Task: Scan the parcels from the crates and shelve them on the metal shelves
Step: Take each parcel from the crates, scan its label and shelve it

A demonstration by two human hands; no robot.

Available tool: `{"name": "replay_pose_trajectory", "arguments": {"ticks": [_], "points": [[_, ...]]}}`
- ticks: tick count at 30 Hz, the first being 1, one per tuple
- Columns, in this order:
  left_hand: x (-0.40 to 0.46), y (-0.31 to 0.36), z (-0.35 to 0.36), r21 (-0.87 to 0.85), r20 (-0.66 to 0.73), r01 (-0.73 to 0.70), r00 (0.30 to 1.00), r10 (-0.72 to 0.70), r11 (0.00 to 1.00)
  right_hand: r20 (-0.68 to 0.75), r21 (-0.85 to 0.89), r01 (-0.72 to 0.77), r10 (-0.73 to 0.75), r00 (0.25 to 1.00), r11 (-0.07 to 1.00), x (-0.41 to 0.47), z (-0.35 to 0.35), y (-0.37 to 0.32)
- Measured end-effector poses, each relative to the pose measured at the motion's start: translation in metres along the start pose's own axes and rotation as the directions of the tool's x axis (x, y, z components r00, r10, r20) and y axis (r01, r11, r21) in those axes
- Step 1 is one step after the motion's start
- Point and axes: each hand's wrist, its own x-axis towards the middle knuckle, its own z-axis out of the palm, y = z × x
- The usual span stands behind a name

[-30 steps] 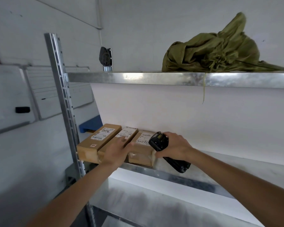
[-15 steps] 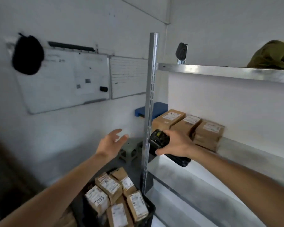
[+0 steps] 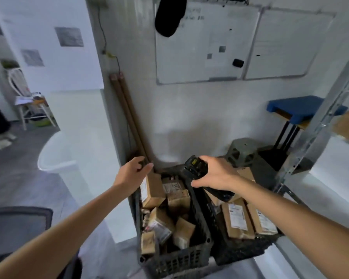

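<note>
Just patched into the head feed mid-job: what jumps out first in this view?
Two dark crates full of brown labelled parcels sit low in the middle, against the wall. The right hand holds a black scanner over them, while the empty left hand reaches toward the left crate's far corner. A whiteboard hangs above, and the metal shelf upright runs down the right edge.

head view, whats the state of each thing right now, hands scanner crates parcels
left hand: open, holding nothing, above the left crate
right hand: gripping the scanner
scanner: held over the crates, screen end tilted up
left crate: on the floor, loosely piled with parcels
right crate: on the floor beside it, holding parcels
upright parcel: standing on end in the left crate, under the left hand
</note>
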Motion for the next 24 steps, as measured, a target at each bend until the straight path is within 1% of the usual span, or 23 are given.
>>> {"name": "replay_pose_trajectory", "arguments": {"ticks": [3, 8, 11, 15, 19, 24], "points": [[0.009, -0.046, 0.011, 0.007, 0.003, 0.079, 0.997, -0.079, 0.997, 0.038, -0.022, -0.02, 0.021, 0.999, 1.0, 0.033, 0.043, 0.001], [0.033, -0.112, 0.052, 0.023, 0.004, 0.197, 0.98, -0.197, 0.98, 0.15, -0.032, -0.079, 0.083, 0.985, 0.996, 0.09, 0.112, 0.028], [0.048, -0.151, 0.082, 0.029, 0.025, 0.278, 0.96, -0.279, 0.96, 0.203, -0.045, -0.088, 0.095, 0.975, 0.995, 0.127, 0.149, 0.048], [0.075, -0.197, 0.122, -0.015, 0.036, 0.379, 0.925, -0.378, 0.925, 0.227, -0.067, -0.097, 0.11, 0.968, 0.993, 0.17, 0.196, 0.068], [0.1, -0.237, 0.159, -0.045, 0.072, 0.431, 0.901, -0.427, 0.901, 0.214, -0.053, -0.059, 0.069, 0.974, 0.997, 0.213, 0.242, 0.074], [0.132, -0.266, 0.188, -0.066, 0.101, 0.453, 0.889, -0.446, 0.889, 0.231, -0.037, -0.034, 0.042, 0.972, 0.999, 0.26, 0.285, 0.067]]}}
